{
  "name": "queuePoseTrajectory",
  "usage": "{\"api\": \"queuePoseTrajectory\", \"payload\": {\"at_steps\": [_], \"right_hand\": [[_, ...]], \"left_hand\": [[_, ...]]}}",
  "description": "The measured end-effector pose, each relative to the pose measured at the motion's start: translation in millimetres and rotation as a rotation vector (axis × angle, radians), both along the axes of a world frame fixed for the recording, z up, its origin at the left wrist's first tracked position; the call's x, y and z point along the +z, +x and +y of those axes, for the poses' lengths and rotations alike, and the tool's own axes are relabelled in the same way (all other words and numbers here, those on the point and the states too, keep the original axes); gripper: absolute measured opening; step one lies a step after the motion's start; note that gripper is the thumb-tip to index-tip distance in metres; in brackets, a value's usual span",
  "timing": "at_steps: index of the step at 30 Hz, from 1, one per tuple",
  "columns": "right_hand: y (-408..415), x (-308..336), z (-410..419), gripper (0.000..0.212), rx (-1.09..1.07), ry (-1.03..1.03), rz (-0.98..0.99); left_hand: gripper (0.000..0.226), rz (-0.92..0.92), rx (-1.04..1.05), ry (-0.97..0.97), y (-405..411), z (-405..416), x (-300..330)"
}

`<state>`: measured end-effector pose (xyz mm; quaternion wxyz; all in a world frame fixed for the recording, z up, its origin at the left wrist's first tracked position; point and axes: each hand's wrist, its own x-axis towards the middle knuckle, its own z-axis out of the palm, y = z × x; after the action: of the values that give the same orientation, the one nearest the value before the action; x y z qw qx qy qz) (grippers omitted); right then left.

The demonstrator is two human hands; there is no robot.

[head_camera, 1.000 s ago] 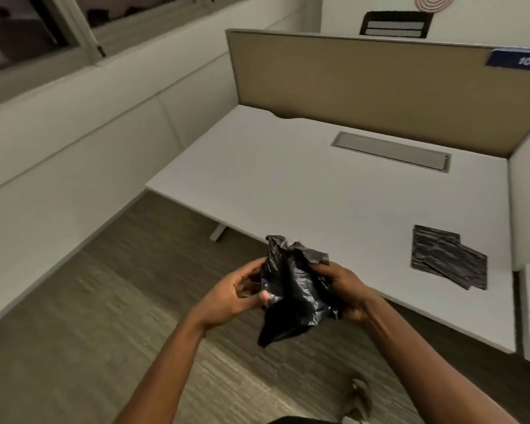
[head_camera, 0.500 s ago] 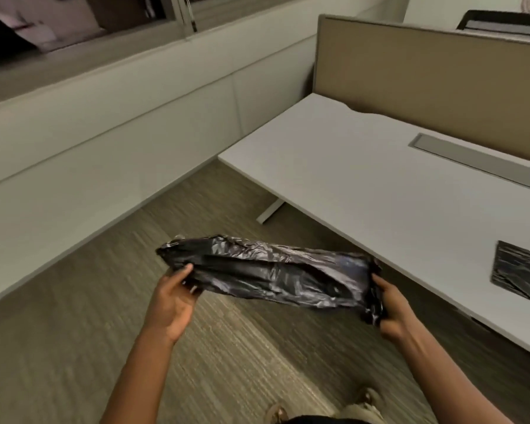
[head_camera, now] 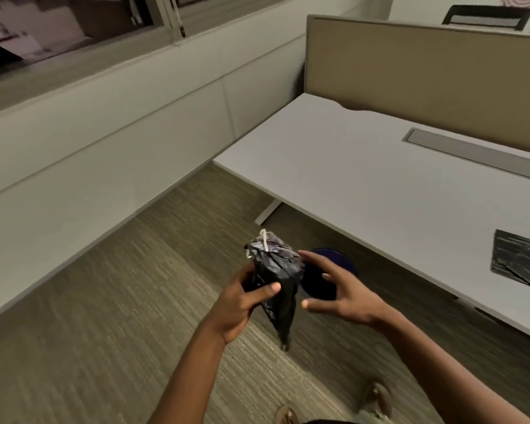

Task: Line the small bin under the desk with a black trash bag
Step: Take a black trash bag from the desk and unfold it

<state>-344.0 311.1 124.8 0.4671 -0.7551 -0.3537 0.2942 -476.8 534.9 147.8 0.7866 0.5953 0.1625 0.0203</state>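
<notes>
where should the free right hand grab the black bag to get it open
Probably the bunched top of the black trash bag, by the white drawstring, coming in from the right. The left hand clamps its middle, the tail hangs to a point, and the right hand is spread open beside it.

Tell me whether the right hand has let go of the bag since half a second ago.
Yes. The right hand is now open beside the black trash bag, nearer the desk edge; the left hand alone grips it.

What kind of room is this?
Most likely an office with cubicle desks. A white desk stands against a tan divider panel, with a cable slot cover set into its top. A small dark bin sits on the carpet by the desk's edge.
</notes>
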Motion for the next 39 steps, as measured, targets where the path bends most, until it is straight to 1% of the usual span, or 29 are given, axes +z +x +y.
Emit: {"api": "queuePoseTrajectory", "payload": {"at_steps": [1,2,3,4,6,7,8,9,11,12,13,14,16,18,19,21,23,25,27,29,30,32,33,35,36,38,39], "right_hand": [[-0.4,2.2,7.1,0.102,0.058,-0.037,-0.020],[-0.4,3.3,11.9,0.105,0.090,-0.074,-0.021],[0.8,4.2,14.7,0.100,0.108,-0.095,-0.010],[2.9,4.5,16.1,0.086,0.124,-0.089,0.000],[7.3,3.9,18.0,0.049,0.139,-0.020,0.025],[8.6,3.6,19.3,0.035,0.116,0.029,0.062],[9.5,3.8,20.8,0.025,0.074,0.094,0.117],[9.8,5.1,23.4,0.020,0.020,0.173,0.180],[11.5,11.8,30.6,0.015,-0.124,0.297,0.256],[13.9,15.9,34.6,0.014,-0.208,0.331,0.274],[17.4,19.7,38.0,0.013,-0.286,0.355,0.301],[21.3,23.2,41.2,0.013,-0.351,0.370,0.342],[29.9,29.5,47.5,0.014,-0.445,0.368,0.434],[37.6,33.8,54.8,0.015,-0.521,0.323,0.493],[40.8,35.4,57.9,0.013,-0.556,0.287,0.517],[46.5,36.4,63.0,0.006,-0.594,0.229,0.559],[51.7,33.7,67.4,0.008,-0.605,0.188,0.594],[55.4,30.6,71.4,0.011,-0.622,0.162,0.621],[59.4,25.7,74.9,0.017,-0.675,0.157,0.652],[61.7,19.7,75.2,0.019,-0.729,0.157,0.669],[62.4,15.9,74.1,0.019,-0.748,0.145,0.649],[60.1,7.4,69.9,0.024,-0.739,0.051,0.520],[55.5,3.5,66.6,0.031,-0.710,-0.020,0.435],[36.5,1.2,53.6,0.057,-0.630,-0.142,0.264],[24.3,0.8,43.3,0.065,-0.567,-0.141,0.188],[-5.3,1.5,23.8,0.060,-0.362,-0.072,0.033],[-21.2,2.0,17.1,0.058,-0.242,-0.073,-0.037]], "left_hand": [[0.044,-0.011,-0.045,0.007,6.9,-4.6,5.0],[0.041,-0.025,-0.077,0.006,13.6,-6.8,10.9],[0.039,-0.039,-0.086,-0.005,20.0,-6.4,18.2],[0.039,-0.054,-0.074,-0.028,26.5,-4.4,25.6],[0.038,-0.076,-0.032,-0.069,38.0,3.8,38.1],[0.038,-0.080,-0.008,-0.065,42.6,7.8,43.4],[0.041,-0.071,0.024,-0.038,45.6,10.6,47.3],[0.053,-0.058,0.060,0.003,47.0,12.5,47.4],[0.090,-0.033,0.129,0.072,43.0,12.5,36.4],[0.105,-0.023,0.150,0.063,36.8,10.1,26.6],[0.114,-0.007,0.152,0.026,28.0,5.9,13.7],[0.116,0.015,0.130,-0.007,17.0,0.6,-0.1],[0.106,0.092,0.014,-0.028,-7.4,-12.8,-25.4],[0.100,0.180,-0.123,0.032,-25.6,-28.8,-51.8],[0.099,0.227,-0.144,0.072,-31.5,-37.0,-63.9],[0.092,0.334,-0.099,0.108,-37.9,-50.8,-79.9],[0.071,0.388,-0.074,0.117,-37.3,-58.7,-87.2],[0.050,0.395,-0.107,0.112,-34.3,-63.0,-87.2],[0.046,0.392,-0.109,0.022,-32.7,-64.9,-81.3],[0.048,0.404,-0.047,-0.109,-29.9,-62.6,-77.1],[0.046,0.408,-0.017,-0.162,-28.1,-60.1,-75.0],[0.042,0.412,0.039,-0.264,-22.2,-52.6,-70.4],[0.041,0.407,0.062,-0.325,-18.2,-47.8,-68.2],[0.045,0.393,0.102,-0.485,-9.4,-38.7,-60.5],[0.048,0.401,0.127,-0.561,-4.4,-34.6,-57.2],[0.052,0.413,0.182,-0.640,5.3,-27.8,-53.0],[0.053,0.404,0.213,-0.653,8.7,-25.6,-51.9]]}}
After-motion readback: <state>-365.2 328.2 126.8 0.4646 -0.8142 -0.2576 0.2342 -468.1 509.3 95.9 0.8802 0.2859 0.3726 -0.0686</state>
